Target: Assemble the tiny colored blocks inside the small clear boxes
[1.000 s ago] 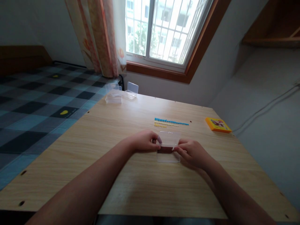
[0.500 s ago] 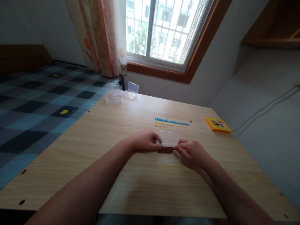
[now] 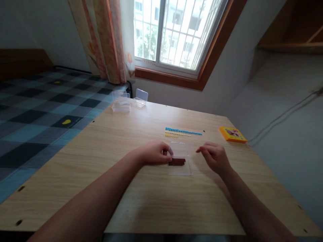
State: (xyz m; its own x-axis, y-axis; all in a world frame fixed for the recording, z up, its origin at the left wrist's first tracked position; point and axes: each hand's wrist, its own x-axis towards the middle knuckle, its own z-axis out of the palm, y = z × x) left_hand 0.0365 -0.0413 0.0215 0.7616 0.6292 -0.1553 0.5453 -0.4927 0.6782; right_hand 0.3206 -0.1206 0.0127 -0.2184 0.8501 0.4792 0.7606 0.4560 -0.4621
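A clear plastic box (image 3: 179, 171) with its lid (image 3: 182, 147) raised lies open on the wooden table in front of me. Dark reddish-brown sticks (image 3: 177, 162) rest side by side inside it. My left hand (image 3: 155, 153) is closed at the box's left edge, thumb against the rim near the sticks' ends. To the right of the box, apart from it, is my right hand (image 3: 214, 157). Its fingers are curled, with thumb and forefinger together; anything between them is too small to make out. Beyond the box lie a row of blue pieces (image 3: 183, 131) and shorter yellow rows (image 3: 171, 135).
Two open clear boxes, a larger box (image 3: 121, 107) and a smaller box (image 3: 140, 101), stand at the table's far left corner. A yellow-orange case (image 3: 232, 134) lies near the right edge. A checked bed (image 3: 50, 104) adjoins the left side; a window is ahead.
My right hand has left the box and the sticks, moving right and slightly up. My left hand stays at the box's left edge. The sticks' right ends are now uncovered.
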